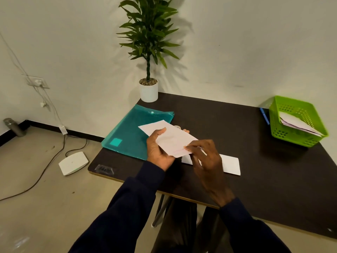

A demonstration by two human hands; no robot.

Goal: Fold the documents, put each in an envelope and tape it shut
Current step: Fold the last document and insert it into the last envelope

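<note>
I hold a folded white document above the dark table. My left hand grips its left edge, thumb on top and fingers underneath. My right hand pinches the near right corner of the paper. A white envelope lies flat on the table just below and to the right of my right hand, partly hidden by it. A roll of tape peeks out behind the paper, mostly hidden.
A teal plastic folder lies at the table's left. A potted plant stands at the far left corner. A green basket holding papers sits at the right with a blue pen beside it. Cables and a white box lie on the floor.
</note>
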